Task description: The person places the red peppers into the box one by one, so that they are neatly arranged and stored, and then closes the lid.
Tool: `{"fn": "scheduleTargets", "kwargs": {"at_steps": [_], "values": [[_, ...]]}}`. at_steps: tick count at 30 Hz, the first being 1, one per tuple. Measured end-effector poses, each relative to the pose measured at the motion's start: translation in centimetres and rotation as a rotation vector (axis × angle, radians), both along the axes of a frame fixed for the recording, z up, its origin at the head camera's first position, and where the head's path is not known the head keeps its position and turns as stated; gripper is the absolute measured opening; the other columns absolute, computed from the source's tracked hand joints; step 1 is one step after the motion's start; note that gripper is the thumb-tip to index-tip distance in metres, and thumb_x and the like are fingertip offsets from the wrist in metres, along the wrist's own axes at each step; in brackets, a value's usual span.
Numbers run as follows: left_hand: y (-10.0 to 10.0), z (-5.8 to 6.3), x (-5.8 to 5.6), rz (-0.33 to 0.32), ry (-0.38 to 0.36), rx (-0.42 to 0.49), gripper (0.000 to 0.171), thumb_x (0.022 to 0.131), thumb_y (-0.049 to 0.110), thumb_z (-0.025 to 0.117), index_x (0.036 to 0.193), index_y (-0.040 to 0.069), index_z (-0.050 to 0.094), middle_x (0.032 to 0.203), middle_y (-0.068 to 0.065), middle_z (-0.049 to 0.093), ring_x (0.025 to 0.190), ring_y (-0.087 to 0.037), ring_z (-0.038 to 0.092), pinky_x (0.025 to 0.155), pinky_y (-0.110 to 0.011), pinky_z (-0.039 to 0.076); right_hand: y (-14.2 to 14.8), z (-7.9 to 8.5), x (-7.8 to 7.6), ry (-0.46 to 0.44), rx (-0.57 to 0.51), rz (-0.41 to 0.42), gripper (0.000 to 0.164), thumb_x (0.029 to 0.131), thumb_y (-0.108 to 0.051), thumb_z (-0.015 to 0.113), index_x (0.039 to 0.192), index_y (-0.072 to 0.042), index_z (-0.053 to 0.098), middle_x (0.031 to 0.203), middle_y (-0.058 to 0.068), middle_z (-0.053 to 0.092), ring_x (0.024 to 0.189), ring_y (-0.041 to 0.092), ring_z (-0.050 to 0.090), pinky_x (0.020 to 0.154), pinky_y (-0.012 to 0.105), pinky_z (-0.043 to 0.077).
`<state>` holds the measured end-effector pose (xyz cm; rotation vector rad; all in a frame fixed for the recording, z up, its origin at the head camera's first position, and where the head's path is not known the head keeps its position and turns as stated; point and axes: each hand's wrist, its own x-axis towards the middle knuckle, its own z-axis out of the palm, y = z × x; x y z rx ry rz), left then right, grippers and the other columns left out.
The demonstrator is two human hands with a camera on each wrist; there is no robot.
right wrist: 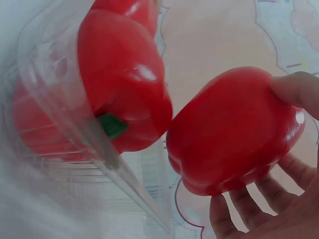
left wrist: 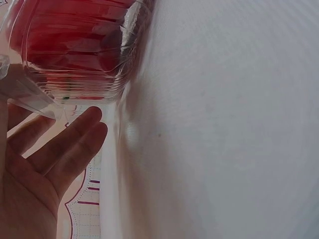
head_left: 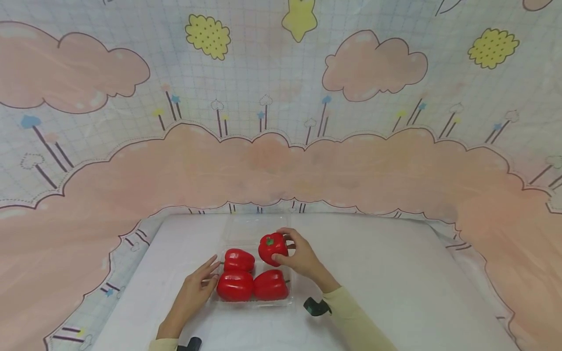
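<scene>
My right hand grips a red bell pepper with a green stem, thumb on one side and fingers on the other. It is held over the back right of a clear plastic box. Three more red bell peppers lie inside: one at back left, one at front left and one at front right. In the right wrist view the gripped pepper is above the box rim. My left hand is at the box's left side, fingers extended; contact is unclear.
The box's clear lid lies folded open behind it on the white table. A patterned cloth with clouds hangs behind and around the table. Dark wrist-worn devices sit by both sleeves.
</scene>
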<state>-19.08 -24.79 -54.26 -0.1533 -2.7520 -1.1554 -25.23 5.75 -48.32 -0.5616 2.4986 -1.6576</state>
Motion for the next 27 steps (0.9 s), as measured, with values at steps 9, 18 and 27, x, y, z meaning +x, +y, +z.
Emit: {"fn": "scheduleTargets", "kwargs": {"at_steps": [9,18,27], "values": [[0.1,0.0,-0.1,0.0,0.027,-0.004,0.044,0.092,0.008,0.066,0.136,0.009,0.059,0.151,-0.012,0.048,0.11,-0.033,0.069,0.084,-0.036,0.061,-0.5,-0.4,-0.2,0.044,0.046,-0.004,0.063,0.082,-0.025,0.078,0.137,-0.018,0.048,0.133,0.008,0.055,0.119,0.029,0.054,0.085,0.04,0.061],[0.0,0.1,-0.1,-0.015,0.021,0.004,0.044,0.092,0.008,0.065,0.136,0.008,0.059,0.151,-0.012,0.048,0.109,-0.033,0.069,0.083,-0.034,0.062,-0.9,-1.0,-0.5,0.089,0.089,-0.016,0.061,0.082,-0.027,0.078,0.137,-0.018,0.052,0.133,0.007,0.056,0.118,0.026,0.055,0.089,0.04,0.06],[0.0,0.1,-0.2,-0.013,0.019,0.001,0.044,0.092,0.007,0.066,0.135,0.007,0.06,0.15,-0.012,0.048,0.108,-0.032,0.07,0.083,-0.033,0.062,-1.5,-1.5,-0.5,0.011,0.097,-0.051,0.057,0.081,-0.027,0.079,0.131,-0.018,0.053,0.129,0.007,0.06,0.112,0.027,0.057,0.085,0.04,0.062]]}}
